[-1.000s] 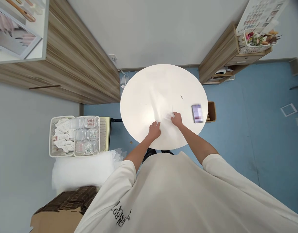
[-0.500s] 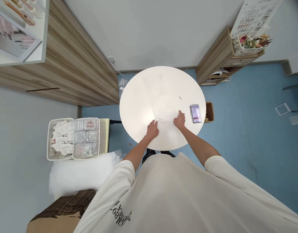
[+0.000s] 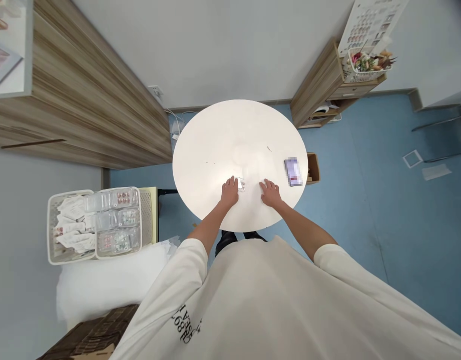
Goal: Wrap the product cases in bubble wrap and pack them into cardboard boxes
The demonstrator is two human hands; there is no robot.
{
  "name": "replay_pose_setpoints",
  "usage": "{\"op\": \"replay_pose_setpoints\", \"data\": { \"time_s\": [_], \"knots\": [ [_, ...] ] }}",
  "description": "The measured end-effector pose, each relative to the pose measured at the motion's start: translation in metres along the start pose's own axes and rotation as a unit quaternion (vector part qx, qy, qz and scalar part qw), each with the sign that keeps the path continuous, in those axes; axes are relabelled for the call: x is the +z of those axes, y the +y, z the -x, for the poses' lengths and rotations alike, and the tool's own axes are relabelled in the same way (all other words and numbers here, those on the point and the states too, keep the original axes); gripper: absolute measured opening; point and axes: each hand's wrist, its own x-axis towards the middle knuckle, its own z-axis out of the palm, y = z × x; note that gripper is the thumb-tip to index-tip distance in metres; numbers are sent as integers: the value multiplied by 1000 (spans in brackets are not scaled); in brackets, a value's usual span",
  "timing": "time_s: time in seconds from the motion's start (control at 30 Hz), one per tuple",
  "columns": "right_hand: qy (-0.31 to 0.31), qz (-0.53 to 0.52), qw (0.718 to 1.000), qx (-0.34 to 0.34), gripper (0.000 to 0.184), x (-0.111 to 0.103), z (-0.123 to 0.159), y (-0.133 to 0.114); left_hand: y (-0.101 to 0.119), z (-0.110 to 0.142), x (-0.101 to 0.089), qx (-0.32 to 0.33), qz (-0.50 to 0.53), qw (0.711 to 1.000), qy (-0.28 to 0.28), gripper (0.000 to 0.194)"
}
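On the near half of the round white table (image 3: 207, 135), my left hand (image 3: 230, 192) grips the left side of a small clear pack (image 3: 242, 185). The pack has a pale face and small pinkish-brown marks; part of it is hidden under my fingers. To the right, my right hand (image 3: 271, 193) rests low over the tabletop with its fingers apart. Nothing can be made out in it, and it is clear of the pack. A phone-like purple item (image 3: 293, 171), blurred by pixelation, lies beyond my right hand near the table's right edge.
White baskets (image 3: 50, 235) at left hold paper slips and clear packs (image 3: 127, 197). Below them lies white bagging (image 3: 102, 280) beside a brown box (image 3: 98, 330). Wooden cabinets (image 3: 113, 100) flank the table, and a cardboard bin (image 3: 313, 167) stands at its right.
The small pack now shows beside my left hand. My right hand has come a little nearer the table's front, its fingers more spread. The whole view has shifted.
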Motion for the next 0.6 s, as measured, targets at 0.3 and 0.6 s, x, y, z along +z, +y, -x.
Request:
{"op": "replay_pose_setpoints", "data": {
  "time_s": [0.3, 0.6],
  "knots": [
    [-3, 13, 999, 39, 77, 3, 10, 17, -3, -12, -3, 50, -31, 998, -8, 66],
    [-22, 37, 998, -37, 84, 18, 5, -13, -24, 18, -19, -144, 37, 988, 31, 50]
  ]
}}
